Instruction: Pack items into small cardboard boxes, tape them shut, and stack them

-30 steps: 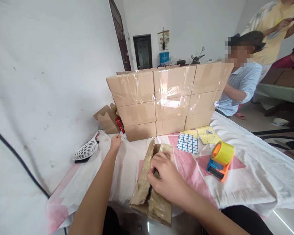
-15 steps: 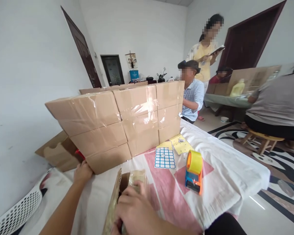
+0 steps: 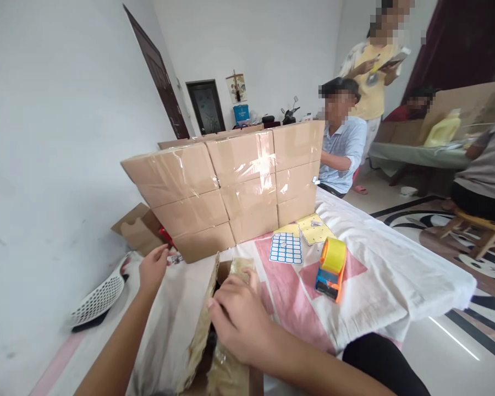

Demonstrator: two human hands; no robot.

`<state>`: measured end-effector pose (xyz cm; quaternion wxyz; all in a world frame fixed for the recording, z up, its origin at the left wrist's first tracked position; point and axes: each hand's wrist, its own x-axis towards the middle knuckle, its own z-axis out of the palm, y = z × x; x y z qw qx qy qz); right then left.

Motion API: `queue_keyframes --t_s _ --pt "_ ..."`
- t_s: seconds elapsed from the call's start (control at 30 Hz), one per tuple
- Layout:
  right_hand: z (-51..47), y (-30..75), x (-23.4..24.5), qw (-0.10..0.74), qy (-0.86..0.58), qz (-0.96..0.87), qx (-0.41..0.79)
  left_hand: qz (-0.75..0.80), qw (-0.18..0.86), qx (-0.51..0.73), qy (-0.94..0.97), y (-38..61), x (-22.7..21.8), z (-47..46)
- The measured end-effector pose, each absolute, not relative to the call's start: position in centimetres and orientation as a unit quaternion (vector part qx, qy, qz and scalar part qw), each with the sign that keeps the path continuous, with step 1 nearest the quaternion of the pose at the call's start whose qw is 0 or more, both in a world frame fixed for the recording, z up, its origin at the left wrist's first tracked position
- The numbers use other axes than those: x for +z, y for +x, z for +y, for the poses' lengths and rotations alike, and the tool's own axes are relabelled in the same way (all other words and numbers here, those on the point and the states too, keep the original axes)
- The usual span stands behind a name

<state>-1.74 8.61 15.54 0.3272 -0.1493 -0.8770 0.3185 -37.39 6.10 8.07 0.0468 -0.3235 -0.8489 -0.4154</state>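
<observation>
My right hand [image 3: 240, 319] rests curled on the open, tape-covered cardboard box [image 3: 214, 341] at the near table edge, fingers pressing its flap. My left hand [image 3: 152, 268] reaches to the far left, fingers bent, beside a small red and white item [image 3: 174, 257] at the foot of the stacked sealed cartons [image 3: 231, 187]. Whether it grips that item I cannot make out. An orange and blue tape dispenser [image 3: 331, 269] with a yellow roll stands to the right, apart from both hands.
A blue label sheet [image 3: 286, 248] and yellow sheets [image 3: 313, 229] lie before the cartons. An open carton [image 3: 138, 228] and a white perforated basket [image 3: 97, 300] sit at the left by the wall. Other people sit and stand behind at the right.
The camera swung right and back a little. My left hand has stayed near the carton stack's lower left corner; my right hand has stayed on the open box.
</observation>
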Motion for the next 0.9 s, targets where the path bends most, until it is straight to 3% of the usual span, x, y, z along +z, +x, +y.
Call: queue_keyframes --t_s 0.2,0.4,0.6,0.9 --pt "7.7 -1.2 15.4 0.369 -0.16 -0.853 0.334 -0.809 0.061 -0.478 -0.337 -31.8 8.3 2.6" --pt "7.2 -0.7 15.3 0.371 -0.168 -0.845 0.346 -0.827 0.027 -0.492 -0.27 -34.0 7.8 5.0" --pt "7.8 -0.5 15.0 0.362 -0.148 -0.849 0.355 -0.851 0.052 -0.468 -0.232 -38.4 8.2 8.2" --pt "8.4 -1.7 14.9 0.354 -0.118 -0.845 0.384 -0.927 -0.054 -0.335 -0.156 -42.3 4.6 11.6"
